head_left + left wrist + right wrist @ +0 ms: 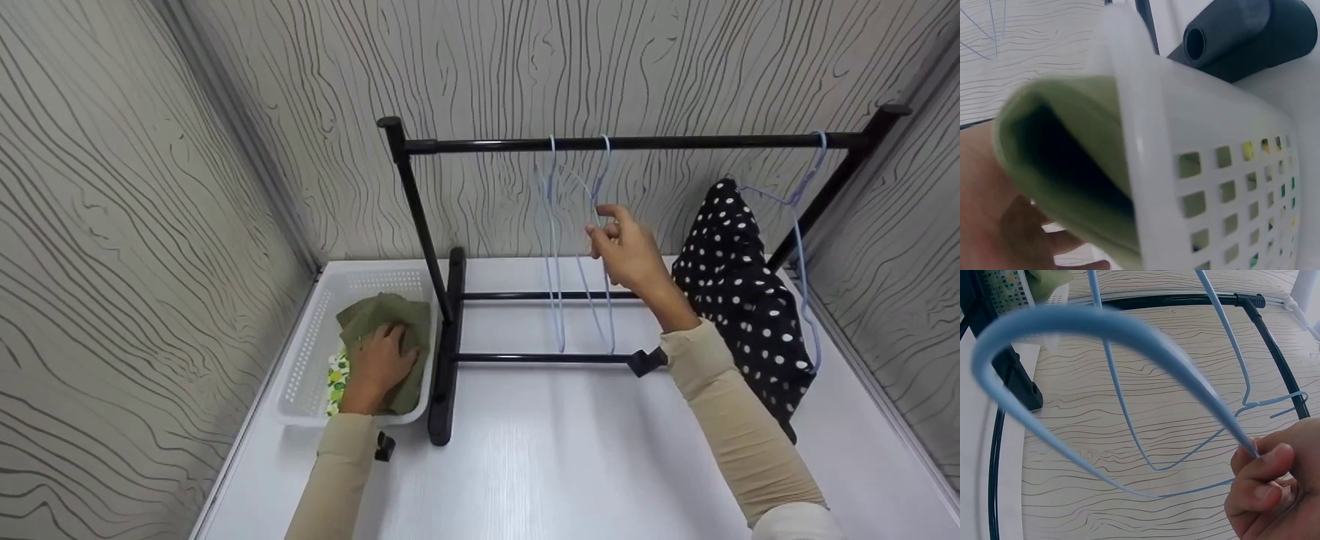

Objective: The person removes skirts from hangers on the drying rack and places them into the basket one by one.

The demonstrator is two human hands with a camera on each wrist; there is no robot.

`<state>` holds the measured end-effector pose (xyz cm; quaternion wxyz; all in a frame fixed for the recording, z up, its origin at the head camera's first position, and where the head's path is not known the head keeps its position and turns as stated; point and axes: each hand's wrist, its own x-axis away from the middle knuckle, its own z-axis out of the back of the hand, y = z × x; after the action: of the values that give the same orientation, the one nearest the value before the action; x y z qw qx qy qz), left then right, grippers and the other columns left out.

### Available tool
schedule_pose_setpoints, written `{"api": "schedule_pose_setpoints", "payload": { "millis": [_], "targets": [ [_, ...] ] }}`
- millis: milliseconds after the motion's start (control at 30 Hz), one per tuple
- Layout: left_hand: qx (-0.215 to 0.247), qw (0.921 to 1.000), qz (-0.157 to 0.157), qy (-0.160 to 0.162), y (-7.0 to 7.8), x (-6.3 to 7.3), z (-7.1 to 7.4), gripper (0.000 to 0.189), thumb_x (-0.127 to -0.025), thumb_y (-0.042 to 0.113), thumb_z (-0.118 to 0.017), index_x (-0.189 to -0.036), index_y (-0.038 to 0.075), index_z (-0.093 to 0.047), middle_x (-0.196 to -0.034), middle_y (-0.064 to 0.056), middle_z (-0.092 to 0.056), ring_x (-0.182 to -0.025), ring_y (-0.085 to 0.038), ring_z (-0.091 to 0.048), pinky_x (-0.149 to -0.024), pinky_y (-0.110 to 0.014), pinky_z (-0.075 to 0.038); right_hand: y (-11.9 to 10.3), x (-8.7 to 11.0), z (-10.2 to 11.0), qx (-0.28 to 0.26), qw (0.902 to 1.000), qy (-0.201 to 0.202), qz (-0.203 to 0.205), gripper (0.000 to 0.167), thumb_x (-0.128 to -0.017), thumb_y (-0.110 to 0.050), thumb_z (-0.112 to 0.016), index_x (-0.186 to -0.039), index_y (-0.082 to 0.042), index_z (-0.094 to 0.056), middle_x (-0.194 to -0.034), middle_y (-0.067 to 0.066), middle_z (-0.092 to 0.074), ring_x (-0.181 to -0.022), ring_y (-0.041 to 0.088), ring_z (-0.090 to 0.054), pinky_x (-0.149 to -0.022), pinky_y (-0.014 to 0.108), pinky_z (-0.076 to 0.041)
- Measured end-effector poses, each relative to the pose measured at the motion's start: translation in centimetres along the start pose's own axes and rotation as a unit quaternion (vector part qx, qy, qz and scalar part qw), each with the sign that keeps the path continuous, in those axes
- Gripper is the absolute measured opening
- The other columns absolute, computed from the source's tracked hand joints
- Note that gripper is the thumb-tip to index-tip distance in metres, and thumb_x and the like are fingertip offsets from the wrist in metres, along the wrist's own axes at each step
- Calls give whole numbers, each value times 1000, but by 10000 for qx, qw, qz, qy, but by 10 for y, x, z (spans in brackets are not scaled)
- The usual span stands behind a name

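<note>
Presently, left hand: we rest our left hand (381, 364) on the olive-green cloth (412, 322), fingers bent over it; we cannot tell whether they grip the fabric.
Right hand: we grip a light-blue hanger (1072, 319) with our right hand (628, 251), fingers curled around its frame.
Olive-green cloth: it lies crumpled in the perforated plastic basket (304, 360), partly beneath our left hand. In the left wrist view, a hollow fold of it shows beyond the basket rim.
Printed fabric: a white piece with a green and yellow pattern (336, 386) lies in the same basket, just beside the olive-green cloth.
Gripped hanger: it hooks over the top rail (487, 146), just right of a second light-blue hanger (551, 184).
Polka-dot garment: black with white dots (739, 270), it hangs from a third hanger (807, 180) near the rail's right end.
Garment rack: the black frame (422, 225) stands upright on the white table (517, 465), with the basket just beside its left foot.
Sleeves: beige cuffs cover our forearms.
Walls: wood-grain-patterned panels (480, 67) enclose the table at the rear and both sides.
</note>
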<state>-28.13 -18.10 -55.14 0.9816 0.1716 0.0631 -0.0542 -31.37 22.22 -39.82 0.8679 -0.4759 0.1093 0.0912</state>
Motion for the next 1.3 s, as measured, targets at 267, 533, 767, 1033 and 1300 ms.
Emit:
{"api": "schedule_pose_setpoints", "payload": {
  "millis": [267,533,767,1033,1300],
  "targets": [
    [-252,9989,-132,-375,-34,-10,-30,45,-104,24,-66,-142,0,-63,-135,-23,-68,-122,-44,-67,-106,-59,-52,-4,2,-3,-154,9996,-201,-116,51,-113,-27,-54,-157,-5,-42,-90,11,-66,-43,4,-49,-39,22,-43],
    [-161,9930,39,-1169,-36,-7,-20,50,-109,24,-57,-155,5,-53,-152,-22,-58,-136,-45,-59,-118,-59,-44,-7,3,-6,-110,9996,-259,22,54,-113,-29,-54,-160,-6,-41,-90,8,-66,-46,4,-52,-42,22,-48],
    [-276,9907,-77,-1332,-66,-12,-53,46,-107,21,-58,-148,0,-58,-151,-25,-57,-136,-48,-58,-115,-63,-46,-5,4,-6,-97,9992,-380,108,53,-114,-21,-51,-163,-6,-37,-103,17,-70,-49,5,-52,-45,22,-49],
    [-172,9862,118,-1645,-88,-24,-76,53,-109,26,-53,-158,7,-51,-164,-21,-47,-147,-47,-48,-123,-61,-39,-3,4,-5,-60,9986,-513,56,58,-114,-24,-52,-165,-6,-34,-109,19,-73,-50,7,-55,-47,23,-52],
    [125,9906,114,-1356,-56,-2,-37,47,-110,23,-51,-150,0,-57,-153,-25,-56,-137,-49,-57,-116,-63,-45,-2,5,0,-84,9983,-562,133,61,-113,-30,-54,-164,-2,-35,-113,20,-74,-48,6,-56,-46,25,-53]
  ]
}}
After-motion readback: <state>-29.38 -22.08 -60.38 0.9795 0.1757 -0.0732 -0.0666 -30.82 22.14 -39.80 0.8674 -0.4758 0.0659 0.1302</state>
